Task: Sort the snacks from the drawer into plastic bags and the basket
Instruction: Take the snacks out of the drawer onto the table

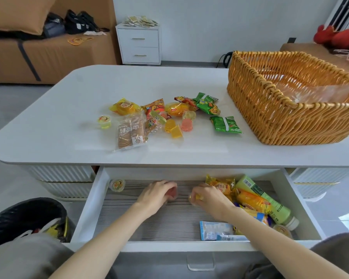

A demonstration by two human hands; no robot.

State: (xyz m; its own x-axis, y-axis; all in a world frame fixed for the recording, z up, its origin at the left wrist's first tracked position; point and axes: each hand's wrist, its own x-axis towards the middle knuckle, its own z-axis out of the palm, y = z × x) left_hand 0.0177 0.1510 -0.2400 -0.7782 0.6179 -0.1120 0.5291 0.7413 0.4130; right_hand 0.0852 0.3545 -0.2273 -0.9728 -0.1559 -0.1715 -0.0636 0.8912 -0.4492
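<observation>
Our left hand (156, 195) is curled round a pink jelly (172, 193) near the middle of the drawer's back edge. Our right hand (209, 197), just beside it, pinches a small yellow sweet (197, 197). Both are low over the grey floor of the drawer (93, 200), which stands pulled out under the table's near edge. We judge the emptying about half done. Left in the drawer are a jelly cup (117, 185) in the back-left corner, an orange packet (221, 186), a yellow packet (252, 202) and a green bottle (265, 200) crowded along the right wall. A blue-and-white packet (217, 230) lies against the front wall, and another cup (283, 230) sits in the front-right corner. On the table (48, 117) a loose heap waits at the middle, among it a biscuit pack (131, 131) and a green packet (226, 124). The sorting proper looks not yet begun. The wicker basket (270, 121) at the table's right edge holds only what seems a clear plastic bag (318, 91), with no snacks that we can see. Only the overhanging table edge stands above our hands; a black-lined bin (28, 216) sits left of the drawer.
</observation>
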